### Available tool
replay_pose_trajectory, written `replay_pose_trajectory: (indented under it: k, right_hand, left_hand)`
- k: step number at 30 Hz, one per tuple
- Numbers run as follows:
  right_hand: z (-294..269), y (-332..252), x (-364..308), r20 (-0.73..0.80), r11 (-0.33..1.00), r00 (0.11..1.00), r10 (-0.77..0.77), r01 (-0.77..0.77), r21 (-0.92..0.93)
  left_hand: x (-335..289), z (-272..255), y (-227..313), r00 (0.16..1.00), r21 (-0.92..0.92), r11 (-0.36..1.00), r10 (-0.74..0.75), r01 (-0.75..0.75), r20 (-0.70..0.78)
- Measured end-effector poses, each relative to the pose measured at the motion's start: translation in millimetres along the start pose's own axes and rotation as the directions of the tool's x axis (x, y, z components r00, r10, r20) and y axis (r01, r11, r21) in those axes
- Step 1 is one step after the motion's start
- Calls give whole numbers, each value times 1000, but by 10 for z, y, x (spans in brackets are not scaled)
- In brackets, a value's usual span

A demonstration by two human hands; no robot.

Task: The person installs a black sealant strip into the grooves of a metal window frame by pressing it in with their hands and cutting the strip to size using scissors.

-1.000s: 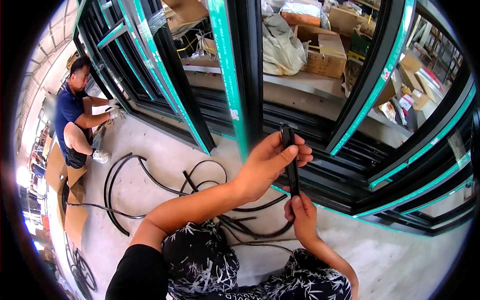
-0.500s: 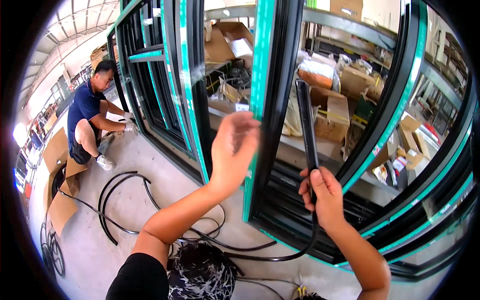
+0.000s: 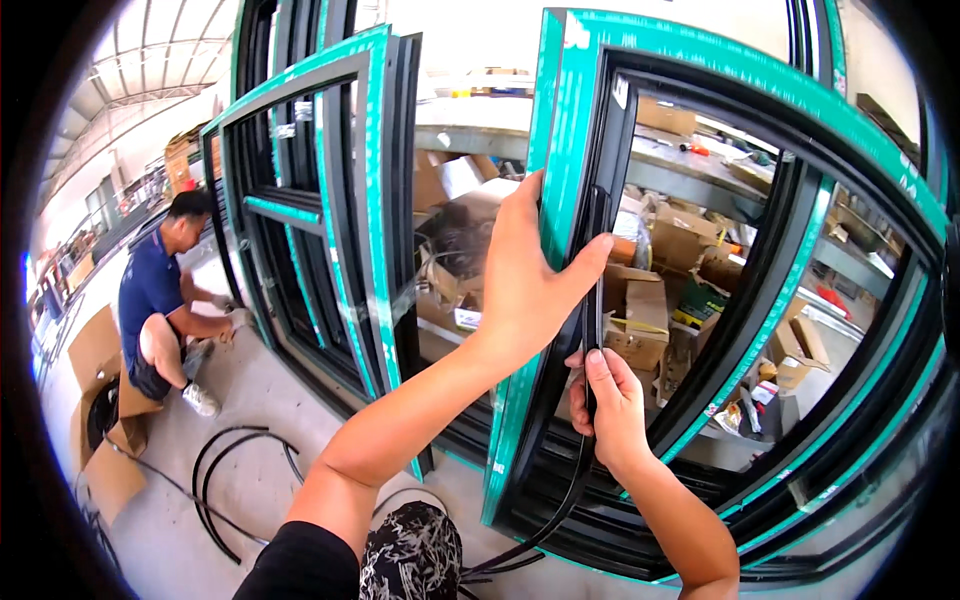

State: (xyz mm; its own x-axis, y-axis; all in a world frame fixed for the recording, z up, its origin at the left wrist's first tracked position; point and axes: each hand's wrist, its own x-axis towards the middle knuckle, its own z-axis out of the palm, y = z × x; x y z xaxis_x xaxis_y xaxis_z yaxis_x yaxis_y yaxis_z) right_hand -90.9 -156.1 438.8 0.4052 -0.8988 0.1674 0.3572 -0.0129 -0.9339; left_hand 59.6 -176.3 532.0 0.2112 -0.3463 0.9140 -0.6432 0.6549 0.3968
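Note:
A black rubber-like sealing strip (image 3: 597,320) stands upright against the inner edge of a black window frame (image 3: 690,48) with green film on its faces. My right hand (image 3: 612,405) pinches the strip below its top end, and its lower length curves down toward the floor. Around the frame's left upright is my left hand (image 3: 525,290), its fingers reaching over the outer edge and its thumb stretched across to the strip. The left fingertips are partly hidden behind the upright.
Another green-filmed frame (image 3: 376,200) stands to the left. A person in dark blue (image 3: 155,280) crouches beside it, near an open cardboard box (image 3: 105,470). Black strips (image 3: 205,470) curl on the floor. Behind the frame, shelves hold cardboard boxes (image 3: 640,315).
My left hand has moved up and right onto the frame's upright. My right hand has brought the strip left, against the frame. The view has shifted, showing the frame's top.

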Motion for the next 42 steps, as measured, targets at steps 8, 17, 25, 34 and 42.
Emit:
replay_pose_trajectory:
  k: [8,17,25,34,42]
  right_hand:
    - [348,-479,195,-53,991,991,-126,122,-62]
    - [302,-519,230,-42,991,995,-94,89,-100]
    - [119,-523,286,86,999,996,22,-25,31]
    - [16,-435,368,145,988,978,-151,154,-9]
    - [-59,-559,354,218,990,967,-135,138,2]
  left_hand:
    - [669,35,145,999,-176,984,6,-15,-50]
    - [610,172,97,977,-146,987,42,-74,-209]
    - [626,221,118,971,-25,999,41,-48,-235]
    - [656,270,108,957,120,993,19,17,-290]
    - [661,315,212,938,331,943,152,-43,-312]
